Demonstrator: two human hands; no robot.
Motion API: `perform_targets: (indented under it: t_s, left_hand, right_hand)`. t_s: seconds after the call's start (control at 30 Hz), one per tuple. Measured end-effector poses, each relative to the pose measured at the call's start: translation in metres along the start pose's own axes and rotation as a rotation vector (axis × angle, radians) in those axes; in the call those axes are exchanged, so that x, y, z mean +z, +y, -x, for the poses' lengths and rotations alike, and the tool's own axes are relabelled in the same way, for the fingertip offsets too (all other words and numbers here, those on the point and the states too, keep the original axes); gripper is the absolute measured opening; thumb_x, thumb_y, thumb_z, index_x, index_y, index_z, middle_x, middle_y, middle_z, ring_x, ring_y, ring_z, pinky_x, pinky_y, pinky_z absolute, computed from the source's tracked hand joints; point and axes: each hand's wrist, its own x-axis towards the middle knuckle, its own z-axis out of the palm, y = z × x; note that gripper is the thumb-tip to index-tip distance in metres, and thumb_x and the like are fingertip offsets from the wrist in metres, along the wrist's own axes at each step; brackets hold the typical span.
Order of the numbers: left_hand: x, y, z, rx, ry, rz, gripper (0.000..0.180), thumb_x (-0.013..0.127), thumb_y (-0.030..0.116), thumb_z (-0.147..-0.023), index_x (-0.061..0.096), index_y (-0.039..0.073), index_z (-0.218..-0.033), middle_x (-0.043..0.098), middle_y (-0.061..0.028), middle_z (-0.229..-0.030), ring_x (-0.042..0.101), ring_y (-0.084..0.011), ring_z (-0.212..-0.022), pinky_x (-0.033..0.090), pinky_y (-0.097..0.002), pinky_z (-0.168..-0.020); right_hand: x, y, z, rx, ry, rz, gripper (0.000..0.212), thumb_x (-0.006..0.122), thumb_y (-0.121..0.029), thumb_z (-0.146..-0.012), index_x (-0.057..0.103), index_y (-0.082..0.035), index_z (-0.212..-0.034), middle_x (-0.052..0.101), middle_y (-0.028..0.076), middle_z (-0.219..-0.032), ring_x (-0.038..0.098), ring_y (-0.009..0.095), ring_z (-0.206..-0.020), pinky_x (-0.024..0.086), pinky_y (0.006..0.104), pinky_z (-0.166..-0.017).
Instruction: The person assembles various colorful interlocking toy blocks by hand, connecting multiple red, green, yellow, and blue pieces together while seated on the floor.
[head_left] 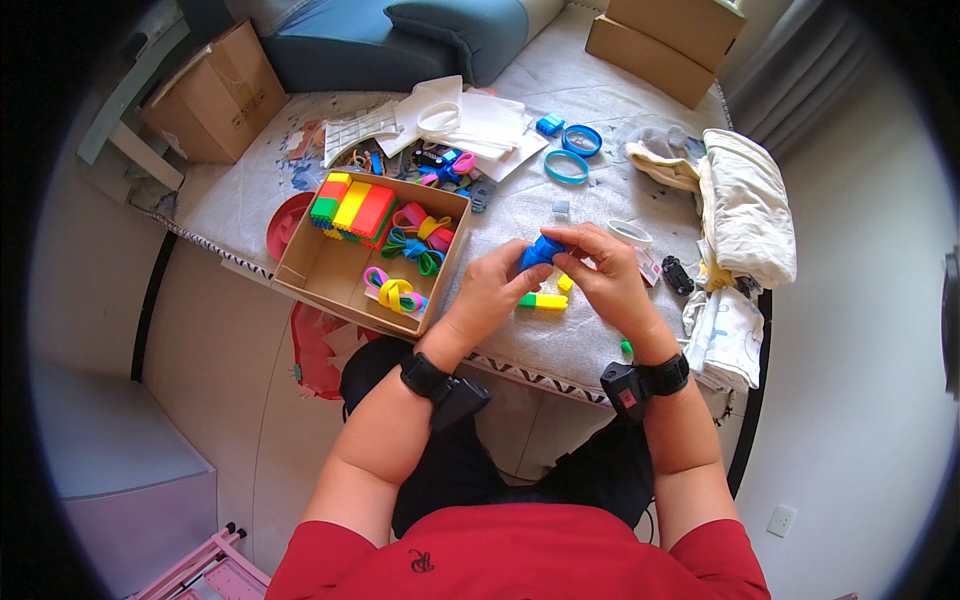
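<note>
My left hand and right hand were nearly closed, their fingertips pinching a blue piece between them, over the grey cover. Nearer me lay a green-and-yellow strip, a small yellow block just beside it. Left of my hands stood an open cardboard box holding bricks and tied bands.
</note>
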Motion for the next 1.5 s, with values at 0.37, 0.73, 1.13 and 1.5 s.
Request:
perform_targets:
  t_s: [0.37,0.73,1.13,1.5]
  left_hand:
    - [0.003,-0.002,0.002,0.089,0.058,-0.066,0.027,0.068,0.026,-0.091,0.063,0.0,-0.094,0.064,-0.0156,-0.076,0.064,-0.0238,-0.067,0.048,-0.0337,-0.061]
    - [-0.001,-0.003,0.001,-0.025,-0.055,0.137,0.026,0.063,0.022,-0.097,0.063,-0.002,-0.104,0.068,-0.0021,-0.093,0.06,-0.007,-0.082,0.051,-0.0239,-0.072]
    - [0.005,-0.005,-0.001,0.034,-0.034,0.258,0.035,0.061,0.032,-0.097,0.064,-0.003,-0.101,0.067,-0.0073,-0.083,0.059,-0.0088,-0.077,0.049,-0.028,-0.066]
    - [0.001,-0.003,0.0,-0.021,-0.088,0.109,0.032,0.054,0.029,-0.102,0.064,-0.001,-0.104,0.062,-0.0001,-0.087,0.054,-0.0057,-0.078,0.047,-0.0232,-0.067]
  right_hand:
    - [0.007,0.0,0.007,-0.101,0.008,0.251,0.033,0.064,0.003,-0.083,0.069,-0.006,-0.114,0.066,0.013,-0.098,0.065,0.026,-0.088,0.051,0.0326,-0.077]
    - [0.026,-0.009,0.012,-0.254,0.021,0.467,0.058,0.074,-0.004,-0.07,0.053,-0.005,-0.123,0.058,0.017,-0.119,0.054,0.037,-0.11,0.045,0.0428,-0.094]
    - [0.026,0.003,0.012,-0.358,0.099,0.57,0.054,0.077,-0.006,-0.065,0.06,-0.005,-0.116,0.064,0.014,-0.105,0.06,0.034,-0.099,0.048,0.043,-0.087]
    - [0.021,0.0,0.014,-0.398,0.06,0.655,0.051,0.076,-0.008,-0.066,0.058,-0.003,-0.114,0.063,0.014,-0.1,0.059,0.034,-0.096,0.047,0.0432,-0.085]
